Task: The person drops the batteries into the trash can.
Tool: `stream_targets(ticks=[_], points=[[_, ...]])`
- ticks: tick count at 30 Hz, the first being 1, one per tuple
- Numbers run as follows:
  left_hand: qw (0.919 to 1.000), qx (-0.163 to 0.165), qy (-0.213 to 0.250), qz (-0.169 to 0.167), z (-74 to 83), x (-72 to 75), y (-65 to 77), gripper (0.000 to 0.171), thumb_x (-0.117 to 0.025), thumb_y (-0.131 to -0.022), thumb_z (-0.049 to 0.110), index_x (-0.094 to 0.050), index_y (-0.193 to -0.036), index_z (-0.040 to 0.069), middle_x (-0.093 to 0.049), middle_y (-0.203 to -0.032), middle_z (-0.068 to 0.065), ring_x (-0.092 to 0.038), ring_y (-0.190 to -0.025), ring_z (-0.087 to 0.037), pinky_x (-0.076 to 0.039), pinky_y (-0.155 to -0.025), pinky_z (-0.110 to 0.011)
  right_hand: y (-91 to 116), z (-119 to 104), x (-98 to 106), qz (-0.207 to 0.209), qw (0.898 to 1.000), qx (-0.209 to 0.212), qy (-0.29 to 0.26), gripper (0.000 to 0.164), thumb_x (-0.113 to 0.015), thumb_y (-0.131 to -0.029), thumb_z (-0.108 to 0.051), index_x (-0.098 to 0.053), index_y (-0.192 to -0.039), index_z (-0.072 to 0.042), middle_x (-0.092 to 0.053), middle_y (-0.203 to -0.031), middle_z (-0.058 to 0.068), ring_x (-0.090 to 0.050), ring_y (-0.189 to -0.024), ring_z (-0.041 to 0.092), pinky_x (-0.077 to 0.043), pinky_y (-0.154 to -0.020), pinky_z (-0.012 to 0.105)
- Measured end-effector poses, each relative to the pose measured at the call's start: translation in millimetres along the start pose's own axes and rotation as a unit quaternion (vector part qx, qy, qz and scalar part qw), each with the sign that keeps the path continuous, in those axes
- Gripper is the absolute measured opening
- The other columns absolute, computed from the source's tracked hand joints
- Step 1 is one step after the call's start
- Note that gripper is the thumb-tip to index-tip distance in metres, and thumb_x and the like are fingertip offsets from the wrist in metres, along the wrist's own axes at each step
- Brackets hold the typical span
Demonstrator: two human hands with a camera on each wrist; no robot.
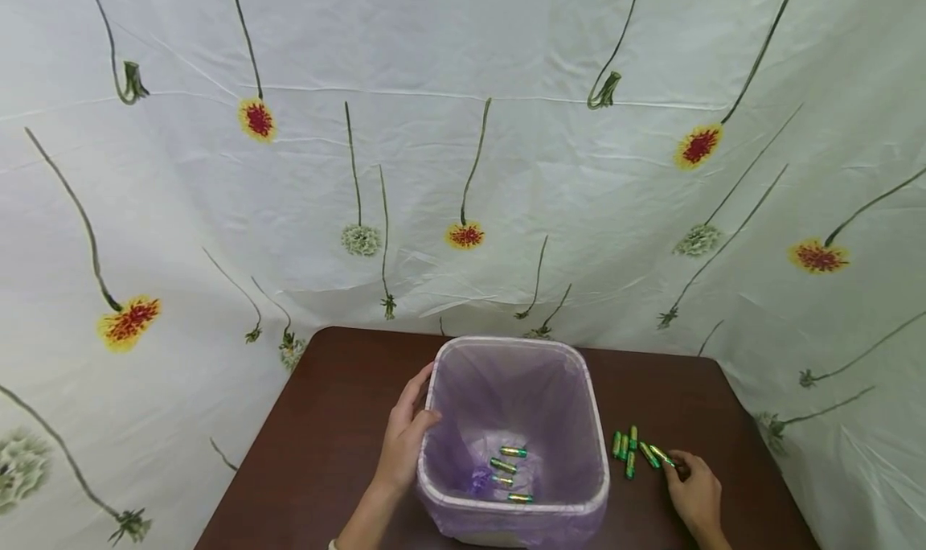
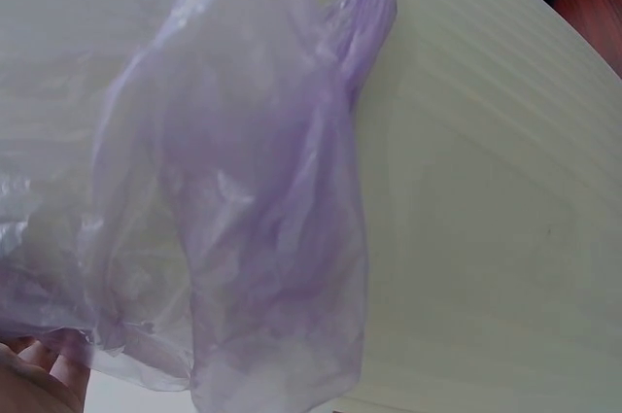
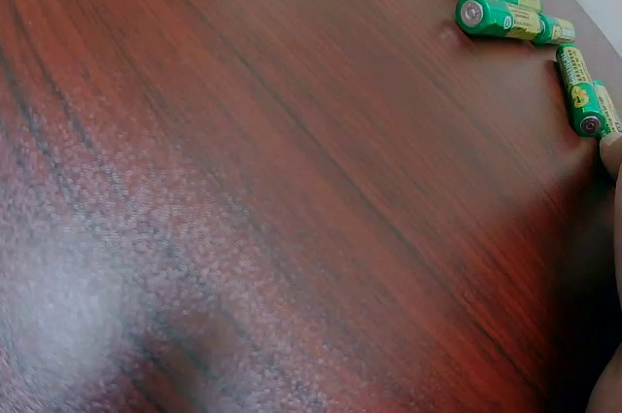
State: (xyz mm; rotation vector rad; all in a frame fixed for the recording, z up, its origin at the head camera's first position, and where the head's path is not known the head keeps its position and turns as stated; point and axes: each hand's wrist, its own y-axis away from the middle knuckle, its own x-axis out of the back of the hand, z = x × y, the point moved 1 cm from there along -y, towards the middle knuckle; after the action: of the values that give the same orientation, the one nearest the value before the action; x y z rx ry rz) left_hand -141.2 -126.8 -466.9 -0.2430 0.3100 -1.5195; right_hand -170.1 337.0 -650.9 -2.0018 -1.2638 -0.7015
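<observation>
A waste bin lined with a translucent purple bag stands upright on the table. My left hand grips its left rim, thumb over the edge and fingers along the outside. Loose bag film fills much of the left wrist view, with fingertips at the lower left. Several green-and-gold batteries, one of them a battery near the middle, lie on the bin's floor. To the right of the bin, my right hand pinches the end of a battery. Another battery lies right alongside it.
A small cluster of loose batteries lies between the bin and my right hand. The dark brown table has rounded far corners. Behind it hangs a white cloth printed with flowers.
</observation>
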Motion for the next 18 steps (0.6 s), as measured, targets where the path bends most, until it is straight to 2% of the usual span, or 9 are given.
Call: stream_targets(ticks=[5,10,14,18], points=[[1.0,-0.004,-0.002,-0.001,-0.4,0.0,0.1,0.067,-0.049,-0.087,-0.011,-0.042,-0.153,-0.005,-0.044,-0.154,-0.024,-0.048,-0.134,-0.027,-0.045,-0.1,-0.024,0.3,-0.3,2.7,-0.002,1.0,0.008,-0.005,0.014,-0.072,-0.091,0.0,-0.073,-0.104,0.006,-0.067,-0.093,0.015,-0.063,-0.083,0.034,-0.046,-0.074,0.048],[0.9999,0.008,0.005,-0.005,-1.7,0.5,-1.0,0.068,-0.05,-0.088,-0.01,-0.042,-0.155,-0.002,-0.043,-0.156,-0.021,-0.046,-0.136,-0.03,-0.047,-0.099,-0.025,-0.2,-1.3,8.5,-0.003,1.0,-0.018,-0.013,0.019,-0.066,-0.096,-0.001,-0.07,-0.112,0.008,-0.066,-0.1,0.021,-0.064,-0.087,0.037,-0.049,-0.072,0.046],[0.9999,0.011,0.002,-0.002,-1.5,0.7,-0.9,0.068,-0.05,-0.087,-0.009,-0.042,-0.155,-0.002,-0.043,-0.156,-0.021,-0.045,-0.137,-0.034,-0.047,-0.099,-0.025,-2.9,-2.2,12.3,-0.019,0.999,-0.031,-0.009,0.023,-0.062,-0.099,-0.004,-0.069,-0.116,0.009,-0.065,-0.107,0.027,-0.064,-0.091,0.04,-0.05,-0.074,0.052],[1.0,0.01,-0.001,-0.002,-0.7,1.1,0.0,0.068,-0.05,-0.087,-0.009,-0.041,-0.155,-0.003,-0.042,-0.156,-0.021,-0.044,-0.138,-0.034,-0.046,-0.1,-0.025,-9.0,-6.2,16.0,-0.022,1.0,-0.02,-0.001,0.024,-0.06,-0.099,-0.004,-0.069,-0.116,0.01,-0.064,-0.108,0.03,-0.063,-0.091,0.042,-0.046,-0.078,0.058]])
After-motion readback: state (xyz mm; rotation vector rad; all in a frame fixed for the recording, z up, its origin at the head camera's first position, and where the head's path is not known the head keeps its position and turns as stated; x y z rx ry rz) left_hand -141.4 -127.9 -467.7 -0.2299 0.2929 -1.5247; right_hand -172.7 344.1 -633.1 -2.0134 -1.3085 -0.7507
